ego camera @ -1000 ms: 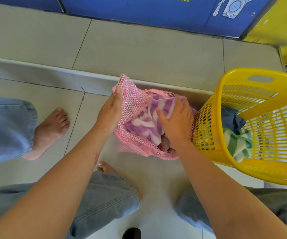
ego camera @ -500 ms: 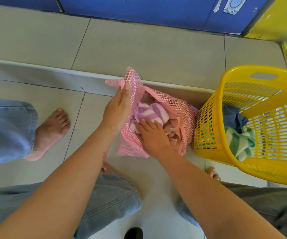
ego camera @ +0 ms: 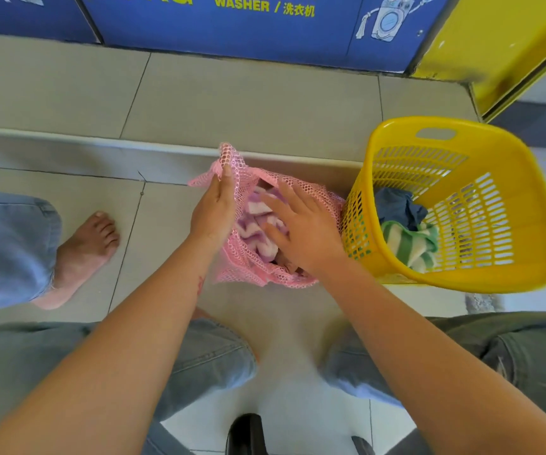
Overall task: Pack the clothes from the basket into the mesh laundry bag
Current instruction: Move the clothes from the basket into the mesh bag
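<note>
A pink mesh laundry bag (ego camera: 317,198) sits on the tiled floor in front of me, its mouth held up. My left hand (ego camera: 214,211) grips the bag's left rim between thumb and fingers. Inside lies a purple-and-white striped cloth (ego camera: 255,221). My right hand (ego camera: 301,229) hovers over the bag's mouth with fingers spread, holding nothing. To the right stands a yellow plastic basket (ego camera: 495,205), tilted toward me, holding a dark blue garment (ego camera: 396,206) and a green-and-white striped cloth (ego camera: 409,244).
Another person's bare foot (ego camera: 84,251) and jeans leg are at the left. A raised floor step (ego camera: 101,142) runs across behind the bag. Blue washer panels (ego camera: 232,27) and a yellow panel (ego camera: 495,50) line the back. My knees frame the bottom.
My right hand pushed the striped cloth down into the bag, then lifted out and opened. My left hand kept hold of the rim and raised it a little.
</note>
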Motion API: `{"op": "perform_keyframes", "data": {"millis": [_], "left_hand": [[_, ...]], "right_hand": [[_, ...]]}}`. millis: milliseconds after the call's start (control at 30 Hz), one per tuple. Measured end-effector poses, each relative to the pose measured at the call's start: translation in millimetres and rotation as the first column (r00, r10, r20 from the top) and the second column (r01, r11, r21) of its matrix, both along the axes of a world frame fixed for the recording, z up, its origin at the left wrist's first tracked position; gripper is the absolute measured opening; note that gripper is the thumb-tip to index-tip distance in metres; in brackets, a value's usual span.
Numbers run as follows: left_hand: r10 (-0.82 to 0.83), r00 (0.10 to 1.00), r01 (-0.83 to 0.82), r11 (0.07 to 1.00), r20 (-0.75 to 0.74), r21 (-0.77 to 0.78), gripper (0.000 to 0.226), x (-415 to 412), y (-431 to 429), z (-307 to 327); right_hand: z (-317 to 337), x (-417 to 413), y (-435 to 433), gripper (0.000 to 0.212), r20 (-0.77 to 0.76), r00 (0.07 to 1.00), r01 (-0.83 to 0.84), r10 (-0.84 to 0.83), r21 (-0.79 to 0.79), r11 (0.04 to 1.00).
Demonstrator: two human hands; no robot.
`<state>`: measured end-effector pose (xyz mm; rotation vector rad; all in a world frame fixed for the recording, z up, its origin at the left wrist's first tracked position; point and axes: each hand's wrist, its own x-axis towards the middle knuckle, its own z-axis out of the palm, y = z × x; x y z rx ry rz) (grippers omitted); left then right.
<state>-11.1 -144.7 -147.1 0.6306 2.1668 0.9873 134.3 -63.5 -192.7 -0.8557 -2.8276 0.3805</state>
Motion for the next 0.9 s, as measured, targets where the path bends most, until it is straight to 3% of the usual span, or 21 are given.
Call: {"op": "perform_keyframes", "data": {"millis": [100, 233, 300, 400, 533, 633, 900], "left_hand": [[-0.023, 1.000, 0.023, 1.000, -0.015, -0.012, 0.061, 7.6, 5.3, 3.3], [-0.031, 0.999, 0.031, 1.000, -0.043, 0.001, 0.061, 16.9, 12.1, 6.9], [-0.031, 0.998, 0.031, 0.999, -0.054, 0.008, 0.061, 20.5, 15.1, 6.7], [-0.022, 0.997, 0.022, 1.000, -0.078, -0.006, 0.064, 24.9, 21.1, 4.9], [0.010, 0.994, -0.014, 0.999, -0.108, -0.039, 0.065, 33.5, 32.1, 0.4], [0.023, 0.993, -0.028, 0.999, -0.116, -0.041, 0.062, 39.1, 40.8, -5.6], [0.078, 0.991, -0.081, 0.996, -0.109, -0.024, 0.057, 39.9, 64.5, -16.9]], "right_hand": [[33.9, 26.0, 12.7, 0.051, -0.167, 0.976, 0.150, -0.137, 0.067, 0.986], [72.2, 66.2, 39.4, 0.055, -0.261, 0.865, 0.440, -0.429, -0.017, 0.898], [76.7, 88.0, 59.0, 0.059, -0.201, 0.821, 0.533, -0.534, -0.067, 0.844], [63.6, 118.4, 92.1, 0.078, 0.137, 0.781, 0.623, -0.609, -0.105, 0.775], [22.7, 141.3, 119.2, 0.117, 0.584, 0.631, 0.713, -0.511, -0.177, 0.679], [-7.0, 144.1, 131.9, 0.135, 0.714, 0.591, 0.685, -0.376, -0.198, 0.701], [-22.6, 111.7, 143.8, 0.096, 0.897, 0.431, 0.565, -0.096, -0.186, 0.804]]}}
